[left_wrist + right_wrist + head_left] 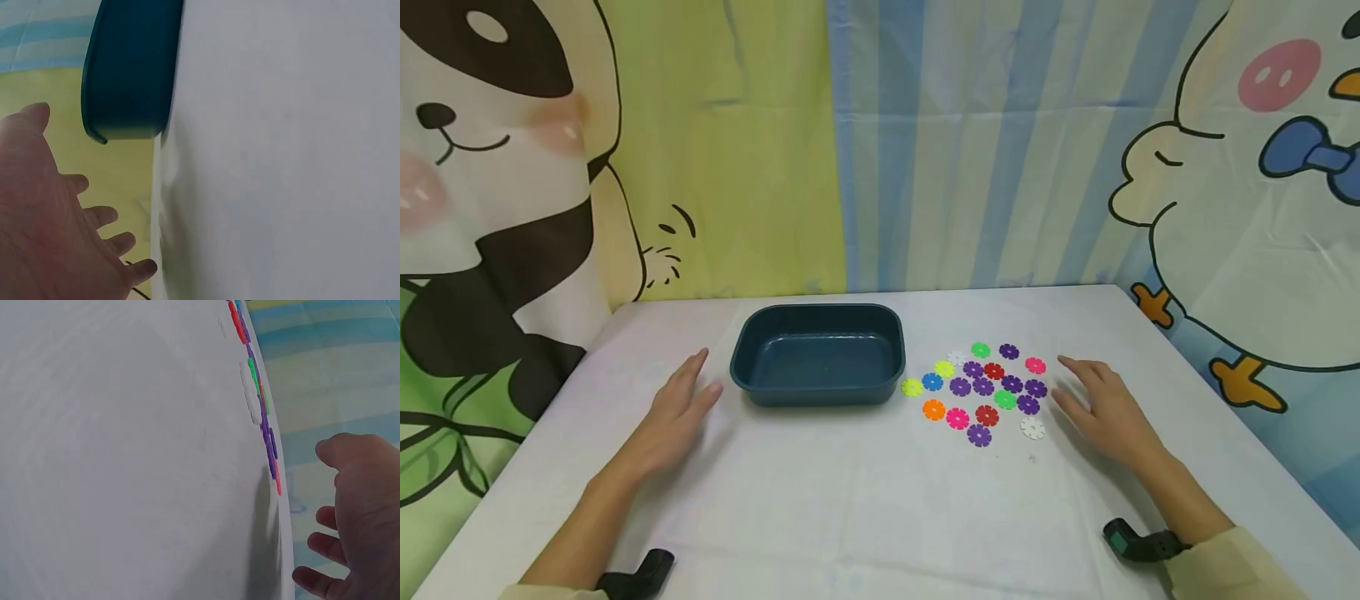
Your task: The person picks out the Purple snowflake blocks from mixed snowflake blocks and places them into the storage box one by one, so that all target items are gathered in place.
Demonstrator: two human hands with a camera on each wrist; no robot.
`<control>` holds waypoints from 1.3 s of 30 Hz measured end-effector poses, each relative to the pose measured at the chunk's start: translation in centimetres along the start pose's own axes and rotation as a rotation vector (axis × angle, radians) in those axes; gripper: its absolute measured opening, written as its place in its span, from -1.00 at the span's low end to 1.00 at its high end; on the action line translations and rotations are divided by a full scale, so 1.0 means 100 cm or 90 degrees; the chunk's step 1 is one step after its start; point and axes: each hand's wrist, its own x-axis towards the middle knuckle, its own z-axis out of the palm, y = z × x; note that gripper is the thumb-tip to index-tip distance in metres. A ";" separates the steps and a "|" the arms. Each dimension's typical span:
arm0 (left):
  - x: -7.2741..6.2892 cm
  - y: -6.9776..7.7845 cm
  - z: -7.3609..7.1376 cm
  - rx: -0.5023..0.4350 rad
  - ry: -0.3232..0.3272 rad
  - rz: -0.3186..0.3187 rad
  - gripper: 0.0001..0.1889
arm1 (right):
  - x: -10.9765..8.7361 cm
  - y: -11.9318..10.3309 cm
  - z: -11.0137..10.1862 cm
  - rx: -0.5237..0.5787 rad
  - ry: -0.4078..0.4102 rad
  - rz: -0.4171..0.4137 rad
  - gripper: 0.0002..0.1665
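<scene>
A dark teal rectangular tub (817, 395) stands on the white table, its inside bare. To its right lie several flat flower-shaped plastic discs (957, 418) in purple, red, pink, green, yellow, orange, blue and white. My left hand (676, 417) hovers left of the tub with fingers extended, holding nothing; the left wrist view shows the tub's end (128, 119) beyond the thumb. On the other side, my right hand (1105, 412) is held beside the discs, fingers apart and touching none. Edge-on in the right wrist view, a white disc (250, 394) lies among the coloured ones.
A white cloth covers the table (865, 517). Behind it hangs a yellow and blue-striped curtain (970, 150) with cartoon animals at both sides. Black wrist straps with devices (1138, 543) sit on both forearms.
</scene>
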 end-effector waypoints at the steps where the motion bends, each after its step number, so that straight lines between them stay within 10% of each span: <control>1: 0.001 0.001 0.001 -0.011 0.002 0.005 -0.21 | 0.001 -0.001 0.001 0.005 -0.004 0.003 -0.32; 39: 0.023 0.028 0.044 -0.197 0.056 -0.042 -0.09 | 0.023 -0.009 0.016 -0.018 -0.058 0.083 -0.57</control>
